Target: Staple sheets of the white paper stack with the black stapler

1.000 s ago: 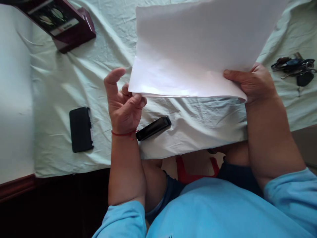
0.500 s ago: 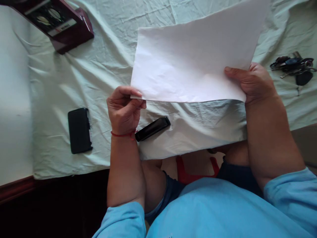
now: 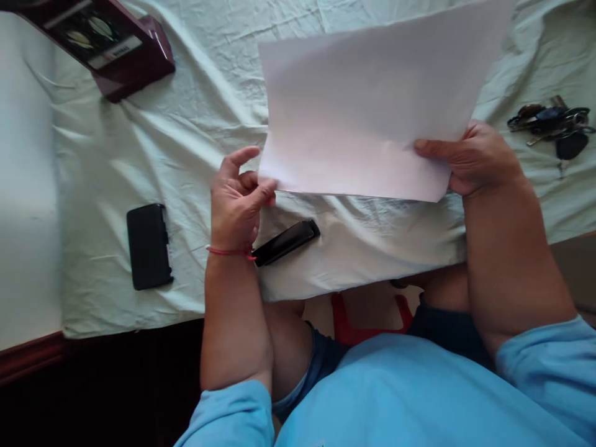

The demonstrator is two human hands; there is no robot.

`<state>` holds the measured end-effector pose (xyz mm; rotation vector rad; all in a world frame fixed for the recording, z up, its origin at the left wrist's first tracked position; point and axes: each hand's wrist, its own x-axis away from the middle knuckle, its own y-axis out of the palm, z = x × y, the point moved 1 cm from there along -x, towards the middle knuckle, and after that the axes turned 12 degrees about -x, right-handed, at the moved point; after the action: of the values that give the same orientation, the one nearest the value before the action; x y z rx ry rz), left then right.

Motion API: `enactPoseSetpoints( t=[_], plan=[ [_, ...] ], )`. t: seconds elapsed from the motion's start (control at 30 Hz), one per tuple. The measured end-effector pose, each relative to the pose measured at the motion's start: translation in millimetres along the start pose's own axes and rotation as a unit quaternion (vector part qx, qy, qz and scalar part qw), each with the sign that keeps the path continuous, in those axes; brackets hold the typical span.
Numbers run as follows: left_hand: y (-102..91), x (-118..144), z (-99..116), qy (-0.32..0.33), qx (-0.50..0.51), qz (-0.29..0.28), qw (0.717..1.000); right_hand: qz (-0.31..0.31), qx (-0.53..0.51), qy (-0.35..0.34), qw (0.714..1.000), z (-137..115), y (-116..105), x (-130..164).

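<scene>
White paper (image 3: 358,118) hangs above the cloth between my two hands, its surface blank. My left hand (image 3: 239,195) pinches the near left corner, thumb on top and index finger raised off the sheet. At the right edge my right hand (image 3: 479,158) grips the paper with the thumb lying over it and the other fingers hidden underneath. A black stapler (image 3: 287,242) lies on the cloth just right of my left wrist, partly covered by it. Whether the paper is one sheet or more I cannot tell.
A pale green cloth (image 3: 107,167) covers the surface. At the left lies a black phone-like case (image 3: 149,247). A dark red box-like object (image 3: 135,68) stands at the back left, a bunch of keys (image 3: 554,127) at the far right. Below the near edge shows a red stool (image 3: 344,323).
My left thumb has moved onto the top of the paper's corner and the index finger has lifted off. The near right part of the paper has flattened and dropped toward me.
</scene>
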<state>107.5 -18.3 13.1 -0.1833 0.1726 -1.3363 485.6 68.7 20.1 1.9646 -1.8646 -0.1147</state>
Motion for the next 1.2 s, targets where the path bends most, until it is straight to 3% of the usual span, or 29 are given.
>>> enactPoseSetpoints(
  t=[0.23,0.43,0.73,0.97,1.1,1.2],
  plan=[
    [-14.0,2,0,-0.135,-0.076,-0.097,0.983,-0.024,0.042,0.03,0.998,-7,-10,2],
    [-8.2,5,11,-0.134,-0.103,-0.127,0.977,-0.036,0.074,0.055,0.995,-13,-17,5],
    [-1.3,13,19,-0.14,-0.153,-0.164,0.964,-0.02,0.123,0.027,0.992,-20,-26,5],
    [-2.7,15,13,-0.092,-0.19,-0.124,0.97,-0.033,0.14,0.028,0.989,-25,-31,7],
    [-5.2,32,12,-0.018,-0.254,-0.012,0.967,-0.039,0.146,0.042,0.988,-24,-33,6],
    [-4.7,51,12,0.0,-0.293,0.055,0.955,-0.047,0.143,0.034,0.988,-25,-31,7]
  ],
)
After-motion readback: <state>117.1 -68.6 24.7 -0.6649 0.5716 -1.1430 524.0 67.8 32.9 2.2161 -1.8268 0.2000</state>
